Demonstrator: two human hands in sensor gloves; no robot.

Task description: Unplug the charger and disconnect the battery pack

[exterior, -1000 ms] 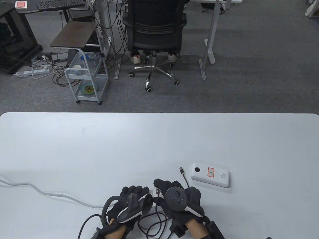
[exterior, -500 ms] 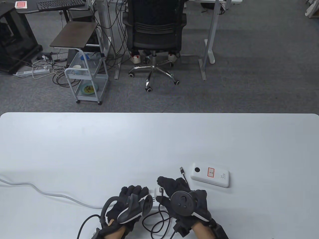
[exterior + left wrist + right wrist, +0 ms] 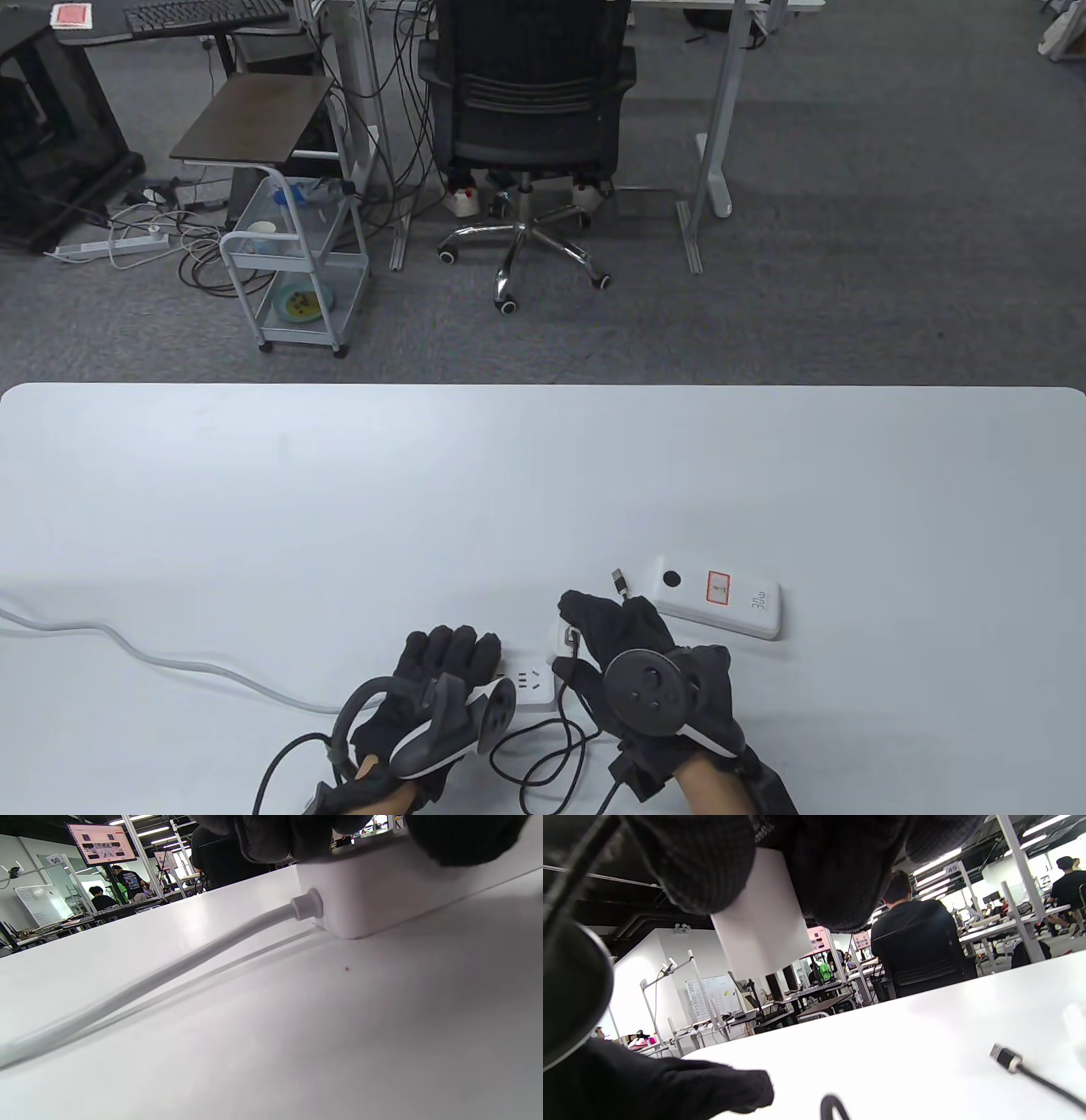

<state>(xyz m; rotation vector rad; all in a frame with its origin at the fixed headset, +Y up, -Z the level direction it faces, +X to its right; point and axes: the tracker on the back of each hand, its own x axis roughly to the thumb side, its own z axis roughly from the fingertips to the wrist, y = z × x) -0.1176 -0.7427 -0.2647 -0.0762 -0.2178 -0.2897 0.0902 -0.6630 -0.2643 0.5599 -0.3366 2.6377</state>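
Note:
My left hand (image 3: 441, 658) presses down on a white power strip (image 3: 530, 686) near the table's front edge; the left wrist view shows my fingers (image 3: 271, 836) on top of the strip (image 3: 382, 895). My right hand (image 3: 615, 632) grips a white charger block (image 3: 562, 638), lifted clear of the strip; the right wrist view shows it (image 3: 761, 925) held above the table. A black cable (image 3: 543, 747) trails from the charger. Its free plug (image 3: 620, 582) lies loose beside the white battery pack (image 3: 719, 597), detached from it.
The strip's white mains cord (image 3: 170, 658) runs left across the table (image 3: 424, 492) and off its edge. The black cable loops between my wrists. An office chair (image 3: 526, 127) and a small cart (image 3: 293, 272) stand on the floor beyond the table.
My right hand has pulled the charger up and to the right, out of the power strip, whose sockets now show. My left hand has stayed on the strip.

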